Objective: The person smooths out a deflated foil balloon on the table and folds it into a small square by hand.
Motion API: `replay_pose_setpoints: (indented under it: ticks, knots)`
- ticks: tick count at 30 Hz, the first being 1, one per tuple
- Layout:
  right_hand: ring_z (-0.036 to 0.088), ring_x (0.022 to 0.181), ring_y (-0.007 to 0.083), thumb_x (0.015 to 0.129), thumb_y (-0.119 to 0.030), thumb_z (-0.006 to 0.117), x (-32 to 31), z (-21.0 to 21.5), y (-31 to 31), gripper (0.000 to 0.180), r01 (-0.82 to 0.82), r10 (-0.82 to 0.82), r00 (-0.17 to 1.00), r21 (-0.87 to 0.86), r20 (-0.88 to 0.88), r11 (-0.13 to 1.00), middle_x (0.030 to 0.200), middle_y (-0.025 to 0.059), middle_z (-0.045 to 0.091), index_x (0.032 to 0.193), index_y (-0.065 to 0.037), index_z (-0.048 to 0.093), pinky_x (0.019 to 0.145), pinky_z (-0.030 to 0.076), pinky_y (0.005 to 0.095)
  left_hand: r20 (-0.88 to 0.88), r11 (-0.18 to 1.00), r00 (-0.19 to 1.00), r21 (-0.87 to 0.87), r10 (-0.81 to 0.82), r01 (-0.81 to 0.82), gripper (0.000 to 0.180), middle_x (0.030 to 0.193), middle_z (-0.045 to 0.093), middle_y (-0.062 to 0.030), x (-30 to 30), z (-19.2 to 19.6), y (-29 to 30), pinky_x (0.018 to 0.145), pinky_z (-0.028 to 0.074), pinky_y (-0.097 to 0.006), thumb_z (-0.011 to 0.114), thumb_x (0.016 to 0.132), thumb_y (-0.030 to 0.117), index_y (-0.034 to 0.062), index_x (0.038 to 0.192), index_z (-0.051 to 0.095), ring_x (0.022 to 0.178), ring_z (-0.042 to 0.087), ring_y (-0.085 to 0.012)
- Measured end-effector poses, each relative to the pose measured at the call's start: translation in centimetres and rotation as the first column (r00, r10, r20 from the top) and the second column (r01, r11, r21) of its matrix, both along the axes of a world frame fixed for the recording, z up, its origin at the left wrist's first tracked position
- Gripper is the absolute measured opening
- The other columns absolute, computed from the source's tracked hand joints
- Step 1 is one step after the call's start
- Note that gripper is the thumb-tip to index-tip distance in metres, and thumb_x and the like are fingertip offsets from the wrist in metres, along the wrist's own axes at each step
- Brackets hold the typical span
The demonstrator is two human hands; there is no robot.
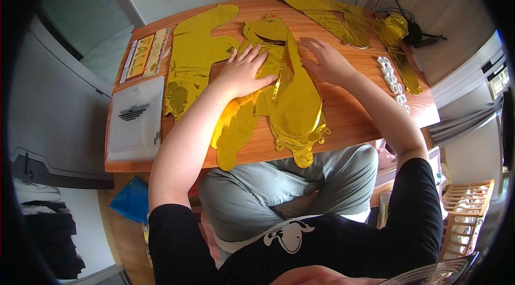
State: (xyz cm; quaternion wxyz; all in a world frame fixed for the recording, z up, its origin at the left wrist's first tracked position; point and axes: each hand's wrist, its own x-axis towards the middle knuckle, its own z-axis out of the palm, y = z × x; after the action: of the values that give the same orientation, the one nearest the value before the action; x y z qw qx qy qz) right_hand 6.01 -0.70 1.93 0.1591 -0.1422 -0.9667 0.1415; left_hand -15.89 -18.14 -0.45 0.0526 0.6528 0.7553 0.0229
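A flat gold foil balloon lies in the middle of the wooden table, folded and creased, its lower tips hanging over the near edge. My left hand rests flat on its left part, fingers spread, with nothing held. On the balloon's right side, my right hand is at its edge, fingers stretched out and slightly bent. Whether those fingertips touch the foil or only the table I cannot tell. To the left, a second flat gold foil balloon is spread out, partly behind my left forearm.
More gold foil balloons lie at the far right. White ribbon rolls form a row along the right side. A clear plastic bag and a printed card packet are at the left. A black object with cables stands at the back right corner.
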Motion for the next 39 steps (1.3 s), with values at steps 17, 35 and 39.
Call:
replay_pose_setpoints:
  ticks: [17,35,39]
  knots:
    - [0.034,0.148,0.0425,0.100,-0.047,0.059,-2.0,-3.6,1.3,0.068,-0.058,0.049,0.996,0.127,0.073,0.990,0.158,0.0297,0.036,0.146,0.002,0.048,0.122,0.028,0.0482,-0.014,0.999,1.000,-0.040,-0.003,0.002,0.078,0.173,0.011,-0.0069,0.3,0.0,0.3,0.130,0.007,-0.046,0.045,0.104,0.057,0.0212,0.166,0.016,0.160,0.009,-0.0236]
    - [0.023,0.154,0.0398,0.098,-0.069,0.047,-2.7,-3.7,-1.1,0.088,0.103,-0.130,0.977,0.161,0.167,0.982,0.165,0.0250,0.027,0.161,-0.010,0.028,0.126,0.018,0.0544,0.000,0.985,0.998,0.157,-0.066,0.065,0.100,0.170,0.023,-0.0143,-0.3,-1.5,0.2,0.128,0.011,-0.053,0.047,0.092,0.079,0.0106,0.162,0.028,0.158,0.019,-0.0272]
    - [0.025,0.154,0.0397,0.099,-0.070,0.045,-2.6,-3.8,-1.5,0.087,0.124,-0.157,0.976,0.208,0.150,0.970,0.164,0.0253,0.030,0.162,-0.014,0.026,0.125,0.019,0.0572,0.001,0.985,0.998,0.160,-0.059,0.058,0.099,0.169,0.024,-0.0150,-0.5,-1.6,0.5,0.127,0.011,-0.053,0.048,0.092,0.078,0.0101,0.162,0.029,0.158,0.019,-0.0281]
